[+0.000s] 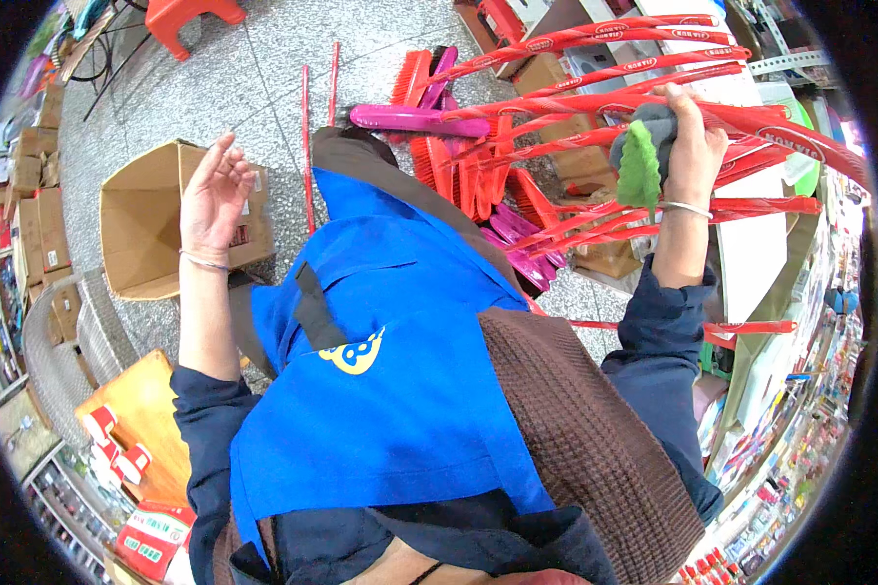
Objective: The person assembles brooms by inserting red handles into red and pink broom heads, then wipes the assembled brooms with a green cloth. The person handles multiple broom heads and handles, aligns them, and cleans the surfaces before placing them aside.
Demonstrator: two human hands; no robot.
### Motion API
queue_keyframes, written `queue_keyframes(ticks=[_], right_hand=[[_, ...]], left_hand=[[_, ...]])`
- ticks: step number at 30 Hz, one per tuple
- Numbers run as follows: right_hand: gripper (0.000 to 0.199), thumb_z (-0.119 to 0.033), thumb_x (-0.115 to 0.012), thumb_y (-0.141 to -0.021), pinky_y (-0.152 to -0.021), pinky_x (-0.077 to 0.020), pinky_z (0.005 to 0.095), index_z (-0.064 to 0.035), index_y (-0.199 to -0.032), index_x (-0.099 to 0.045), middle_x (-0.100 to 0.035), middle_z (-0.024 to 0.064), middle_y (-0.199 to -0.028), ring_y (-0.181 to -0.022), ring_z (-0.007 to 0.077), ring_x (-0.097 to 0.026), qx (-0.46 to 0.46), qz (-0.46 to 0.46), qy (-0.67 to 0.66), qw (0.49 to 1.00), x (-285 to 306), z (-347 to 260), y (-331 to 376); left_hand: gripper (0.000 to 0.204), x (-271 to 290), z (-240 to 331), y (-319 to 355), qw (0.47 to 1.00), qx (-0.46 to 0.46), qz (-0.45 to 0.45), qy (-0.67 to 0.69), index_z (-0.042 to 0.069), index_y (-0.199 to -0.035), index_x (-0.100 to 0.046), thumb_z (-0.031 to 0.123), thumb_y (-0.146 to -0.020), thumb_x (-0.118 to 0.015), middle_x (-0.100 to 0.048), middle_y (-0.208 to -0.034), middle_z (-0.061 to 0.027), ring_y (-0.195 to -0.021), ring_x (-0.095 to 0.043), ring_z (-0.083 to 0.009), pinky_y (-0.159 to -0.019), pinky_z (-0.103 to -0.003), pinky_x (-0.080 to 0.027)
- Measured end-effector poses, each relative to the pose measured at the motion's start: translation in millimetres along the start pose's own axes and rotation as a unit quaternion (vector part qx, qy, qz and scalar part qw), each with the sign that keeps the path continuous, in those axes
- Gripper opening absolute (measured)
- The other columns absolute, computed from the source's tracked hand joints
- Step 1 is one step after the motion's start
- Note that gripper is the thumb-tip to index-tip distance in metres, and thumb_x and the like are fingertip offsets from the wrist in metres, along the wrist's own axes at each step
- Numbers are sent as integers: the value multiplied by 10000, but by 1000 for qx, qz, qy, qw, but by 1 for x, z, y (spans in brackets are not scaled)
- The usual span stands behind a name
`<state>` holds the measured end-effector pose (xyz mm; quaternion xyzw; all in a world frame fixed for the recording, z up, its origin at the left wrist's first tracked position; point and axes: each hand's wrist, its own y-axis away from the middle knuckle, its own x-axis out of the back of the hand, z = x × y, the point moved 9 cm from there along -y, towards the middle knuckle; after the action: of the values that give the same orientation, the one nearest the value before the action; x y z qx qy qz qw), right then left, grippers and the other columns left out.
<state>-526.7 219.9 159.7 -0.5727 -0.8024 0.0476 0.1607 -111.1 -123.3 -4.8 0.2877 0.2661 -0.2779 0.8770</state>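
Right hand (691, 146): fingers clenched round a grey-and-green cloth (642, 161), and at the same time pressed to one of the red broom handles (654, 102). The cloth hangs from the fist on the thumb side, its green part dangling below the knuckles. Likely held that way so the hand can steady the handles without setting the cloth down. A thin bangle sits just behind the wrist.

Left hand (215, 190): released, fingers loosely curled, palm up, grasping nothing. It hovers above an open cardboard box (146, 229), apart from it. A second bangle circles this wrist.

Beyond the right fingertips the handles fan out to both sides, leaning as a bundle. About ten are countable, though wrapped shafts overlap and the fisheye bends them, so the count is unsure. Their red brush heads (449, 166) cluster on the floor toward the left hand, with three or so magenta brushes (419, 120) among them.

Two loose red rods (307, 136) lie on the speckled floor between the hands. One red stool (190, 15) stands far past the left fingertips.
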Motion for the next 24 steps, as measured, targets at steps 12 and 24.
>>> queue_keyframes(ticks=[12,24], right_hand=[[260,-224,-692,-794,-710,-499,304,35,-813,-705,-682,98,-791,-693,167,-622,-108,117,-39,986,17,66,-14],[282,-216,-723,-771,-746,-496,323,29,-904,-681,-676,114,-885,-776,167,-614,-230,136,20,963,21,194,43]], left_hand=[[246,50,-70,28,996,51,43,67,23,-1144,-588,167,-948,-548,-599,-909,-56,-814,-554,-148,-738,-280,-481],[186,101,-108,35,984,78,135,89,41,-1061,-612,148,-912,-586,-605,-860,-50,-786,-557,-152,-733,-292,-471]])
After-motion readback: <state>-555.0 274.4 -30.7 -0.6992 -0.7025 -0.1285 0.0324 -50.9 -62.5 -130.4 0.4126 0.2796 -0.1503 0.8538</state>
